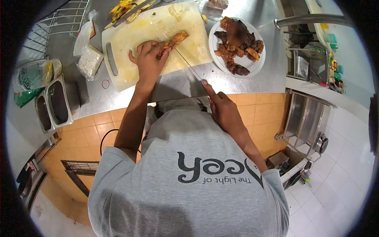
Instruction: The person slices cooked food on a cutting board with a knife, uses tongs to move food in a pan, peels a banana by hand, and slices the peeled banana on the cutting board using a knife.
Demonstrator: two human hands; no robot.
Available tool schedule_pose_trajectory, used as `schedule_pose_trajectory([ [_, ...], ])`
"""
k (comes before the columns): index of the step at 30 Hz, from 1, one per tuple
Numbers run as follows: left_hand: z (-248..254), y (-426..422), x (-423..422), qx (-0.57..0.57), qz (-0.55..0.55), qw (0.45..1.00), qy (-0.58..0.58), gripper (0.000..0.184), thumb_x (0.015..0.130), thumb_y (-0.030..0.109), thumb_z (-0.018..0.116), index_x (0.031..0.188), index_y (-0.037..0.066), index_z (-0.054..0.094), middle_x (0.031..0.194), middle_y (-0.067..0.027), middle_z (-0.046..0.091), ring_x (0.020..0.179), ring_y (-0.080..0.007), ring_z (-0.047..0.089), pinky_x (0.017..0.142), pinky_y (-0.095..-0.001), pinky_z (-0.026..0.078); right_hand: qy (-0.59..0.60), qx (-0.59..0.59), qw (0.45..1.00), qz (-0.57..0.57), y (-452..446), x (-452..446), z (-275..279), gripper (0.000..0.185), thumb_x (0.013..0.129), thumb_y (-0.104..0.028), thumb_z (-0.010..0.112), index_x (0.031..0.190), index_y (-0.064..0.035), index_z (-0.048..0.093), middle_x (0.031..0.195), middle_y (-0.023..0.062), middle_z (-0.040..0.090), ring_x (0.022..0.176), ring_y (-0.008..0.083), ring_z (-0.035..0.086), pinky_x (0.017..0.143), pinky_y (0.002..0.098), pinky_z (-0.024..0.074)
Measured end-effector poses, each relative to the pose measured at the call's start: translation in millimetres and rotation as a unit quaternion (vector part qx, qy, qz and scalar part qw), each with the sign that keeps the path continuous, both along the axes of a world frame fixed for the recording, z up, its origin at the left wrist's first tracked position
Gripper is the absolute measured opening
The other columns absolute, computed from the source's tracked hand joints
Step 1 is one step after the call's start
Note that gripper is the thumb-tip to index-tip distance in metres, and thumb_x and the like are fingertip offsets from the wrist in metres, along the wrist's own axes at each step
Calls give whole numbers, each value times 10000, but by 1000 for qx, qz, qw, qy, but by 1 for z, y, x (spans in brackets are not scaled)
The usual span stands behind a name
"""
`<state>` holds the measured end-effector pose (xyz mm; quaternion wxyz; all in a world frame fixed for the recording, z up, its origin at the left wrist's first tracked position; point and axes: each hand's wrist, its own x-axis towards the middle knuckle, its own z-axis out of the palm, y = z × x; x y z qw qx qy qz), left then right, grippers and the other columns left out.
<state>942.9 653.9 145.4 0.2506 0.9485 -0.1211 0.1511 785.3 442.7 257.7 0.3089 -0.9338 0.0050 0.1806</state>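
My left hand (149,59) presses a long, browned piece of cooked food (178,38) onto the white cutting board (122,53); I cannot tell its exact kind. Its fingers are closed around the near end, and the far end sticks out to the upper right. In my right hand (224,108) is the handle of a knife (188,64). The thin blade runs up and left across the board and meets the food just beyond my left fingertips. To the right of the board, a white plate (258,71) holds several dark brown, cut pieces (237,49).
Yellow peels (122,10) lie beyond the board beside a dark utensil (134,12). Left of it are a plastic-wrapped pale block (90,62), a red rubber band (105,84) and metal containers (59,100). A metal rail (312,19) juts in at right.
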Motion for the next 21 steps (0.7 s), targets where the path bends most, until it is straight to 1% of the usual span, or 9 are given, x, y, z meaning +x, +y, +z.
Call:
schedule_pose_trajectory([
  [4, -1, 0, 0, 0, -3, 1000, 3, 270, 771, 357, 716, 1006, 224, 718, 1031, 29, 590, 1082, -194, 490, 1008, -588, 149, 37, -5, 999, 5, -3, 3, -2, 587, 916, -127, 497, 1444, -266, 281, 846, 245, 573, 724, 434, 602, 628, 506, 505],
  [7, 1, -1, 1, -13, 0, 1000, 12, 264, 758, 346, 723, 990, 220, 721, 1017, 39, 582, 1074, -182, 486, 1004, -567, 153, 60, -8, 998, 20, -6, 10, -6, 597, 918, -120, 490, 1450, -264, 261, 884, 256, 572, 760, 437, 607, 642, 508, 509],
  [9, -1, 0, 1, -35, -1, 999, 5, 258, 738, 337, 734, 962, 210, 727, 983, 53, 565, 1057, -164, 477, 993, -564, 143, 41, 25, 999, 26, -7, 17, -14, 601, 918, -111, 483, 1451, -266, 252, 924, 268, 569, 798, 438, 610, 660, 505, 514],
  [10, -1, 0, 0, -29, 4, 1000, 8, 258, 740, 337, 733, 964, 209, 726, 987, 53, 564, 1058, -163, 476, 993, -561, 143, 32, 43, 998, 26, -6, 19, -19, 603, 919, -106, 479, 1451, -266, 248, 943, 273, 567, 817, 438, 611, 669, 504, 516],
  [13, -1, 0, 0, -10, 8, 1000, 17, 262, 753, 342, 728, 983, 216, 723, 1015, 46, 569, 1072, -168, 476, 997, -545, 148, 53, 57, 996, 41, -1, 38, -22, 607, 911, -74, 480, 1446, -250, 255, 1036, 286, 550, 870, 440, 610, 691, 488, 526],
  [16, -1, 0, -1, 14, 12, 999, 30, 271, 773, 356, 723, 1015, 233, 719, 1056, 32, 581, 1094, -182, 480, 1005, -525, 156, -25, 76, 997, 22, 5, 41, -38, 574, 901, -34, 485, 1423, -221, 335, 866, 238, 595, 744, 402, 598, 649, 472, 483],
  [18, 0, -1, -2, 32, 20, 999, 28, 274, 776, 362, 721, 1020, 236, 718, 1062, 29, 580, 1097, -182, 478, 1002, -528, 155, -46, 88, 995, 26, 2, 37, -36, 578, 898, -27, 490, 1424, -207, 333, 854, 237, 595, 741, 403, 600, 643, 472, 486],
  [19, -1, -1, -3, 27, 21, 999, 20, 274, 769, 353, 721, 1018, 236, 715, 1045, 41, 573, 1091, -174, 472, 1000, -549, 155, -58, 94, 993, 28, 0, 33, -34, 579, 897, -23, 492, 1425, -200, 332, 848, 236, 595, 739, 403, 601, 640, 472, 487],
  [21, -5, -2, -2, 14, 25, 1000, -2, 277, 755, 335, 722, 1013, 238, 709, 1012, 64, 558, 1078, -159, 462, 995, -590, 157, -27, 94, 995, 21, -7, 19, -28, 620, 880, -13, 501, 1433, -218, 311, 938, 243, 569, 772, 402, 615, 646, 475, 512],
])
